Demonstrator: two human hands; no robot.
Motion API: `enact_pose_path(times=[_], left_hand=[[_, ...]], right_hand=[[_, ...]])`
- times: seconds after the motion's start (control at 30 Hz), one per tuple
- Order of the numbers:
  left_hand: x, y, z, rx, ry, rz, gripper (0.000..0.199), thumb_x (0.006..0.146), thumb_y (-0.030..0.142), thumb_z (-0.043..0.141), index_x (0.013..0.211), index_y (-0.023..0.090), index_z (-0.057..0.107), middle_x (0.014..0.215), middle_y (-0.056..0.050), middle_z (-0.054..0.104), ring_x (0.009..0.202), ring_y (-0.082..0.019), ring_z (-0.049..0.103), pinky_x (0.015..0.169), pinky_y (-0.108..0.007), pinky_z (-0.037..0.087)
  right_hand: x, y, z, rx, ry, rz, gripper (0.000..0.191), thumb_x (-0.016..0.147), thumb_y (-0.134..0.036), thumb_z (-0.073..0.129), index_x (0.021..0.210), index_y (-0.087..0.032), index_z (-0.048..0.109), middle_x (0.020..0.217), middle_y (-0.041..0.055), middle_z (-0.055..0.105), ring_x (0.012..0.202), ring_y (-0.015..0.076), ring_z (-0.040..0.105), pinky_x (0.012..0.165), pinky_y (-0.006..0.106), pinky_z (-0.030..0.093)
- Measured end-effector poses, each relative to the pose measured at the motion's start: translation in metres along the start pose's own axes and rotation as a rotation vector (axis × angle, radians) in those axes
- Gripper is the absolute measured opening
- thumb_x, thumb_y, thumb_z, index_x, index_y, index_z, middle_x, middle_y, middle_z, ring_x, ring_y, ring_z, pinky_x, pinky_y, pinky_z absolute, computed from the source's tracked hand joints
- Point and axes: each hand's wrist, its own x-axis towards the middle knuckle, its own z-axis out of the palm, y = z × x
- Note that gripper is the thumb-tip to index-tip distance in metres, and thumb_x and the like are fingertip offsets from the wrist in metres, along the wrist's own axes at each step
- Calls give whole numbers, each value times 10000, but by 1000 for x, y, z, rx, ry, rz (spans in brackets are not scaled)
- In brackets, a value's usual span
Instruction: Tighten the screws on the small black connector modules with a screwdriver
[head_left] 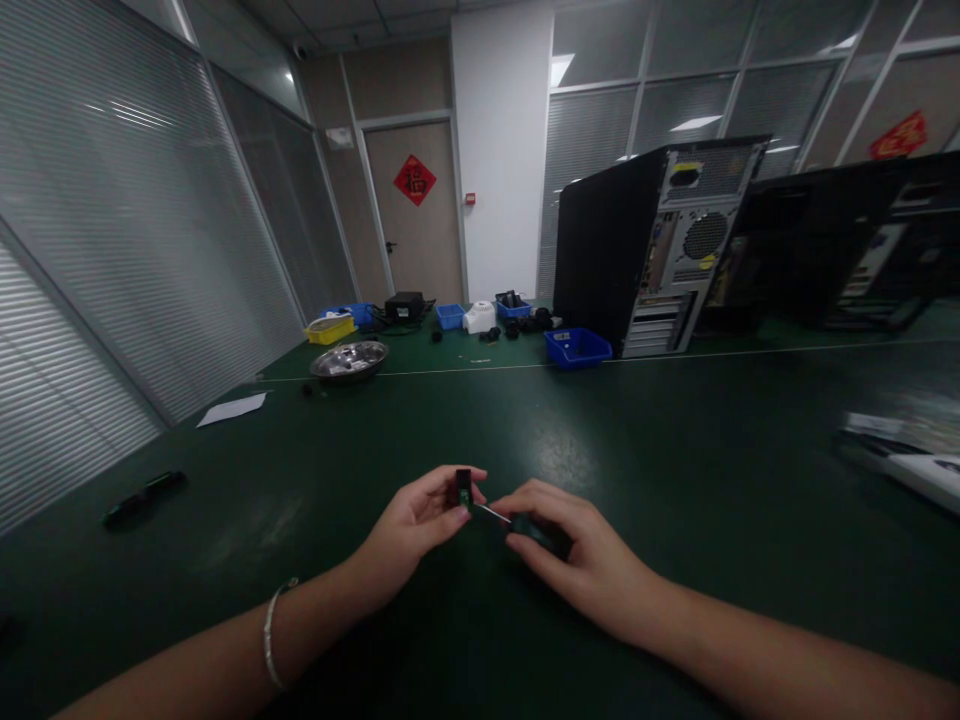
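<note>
Just above the green table, my left hand (420, 520) pinches a small black part with a green piece, like a bit of circuit board, in it (464, 486). What kind of part it is, I cannot make out. My right hand (577, 545) is closed round the dark handle of a screwdriver (531, 532). Its thin metal shaft points left, and the tip meets or nearly meets the lower edge of the small part. A silver bracelet (271, 635) circles my left wrist.
At the back stand a metal bowl (349, 362), a yellow tray (330, 330), a blue bin (577, 348) and a black computer tower (611, 255). Paper (232, 409) and a dark pen-like object (144, 498) lie left. A blurred white object (919, 470) lies right. The green table (360, 440) spreads between.
</note>
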Motion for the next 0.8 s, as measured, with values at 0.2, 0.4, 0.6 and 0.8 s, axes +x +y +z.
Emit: enact_pose_path(times=[0.2, 0.4, 0.6, 0.8], left_hand=[[-1, 0, 0, 35, -35, -28, 379, 844, 279, 623, 1210, 182, 603, 981, -60, 634, 925, -203, 557, 826, -330, 404], [-1, 6, 3, 132, -29, 0, 243, 879, 284, 548, 1035, 140, 666, 818, -31, 581, 767, -172, 498, 708, -292, 370], [-2, 8, 4, 209, -64, 3, 218, 909, 258, 499, 999, 137, 656, 775, -3, 531, 724, -149, 451, 678, -270, 342], [-4, 6, 4, 239, -79, -4, 221, 910, 289, 525, 1061, 169, 634, 833, -3, 547, 765, -152, 479, 701, -262, 367]], right_hand=[[-1, -1, 0, 12, 1, -2, 314, 893, -110, 560, 1175, -235, 621, 1027, 52, 645, 947, 193, 614, 835, 332, 494], [-1, -1, -1, 6, 6, -12, 304, 889, -92, 559, 1150, -228, 633, 1040, 52, 651, 971, 193, 612, 862, 335, 485], [0, 1, 0, -8, 8, 13, 283, 888, -106, 570, 1134, -225, 640, 1024, 46, 646, 938, 183, 612, 830, 319, 486], [-1, 1, 0, -10, -17, 19, 325, 877, -91, 577, 1162, -238, 631, 1018, 42, 640, 945, 186, 609, 833, 323, 483]])
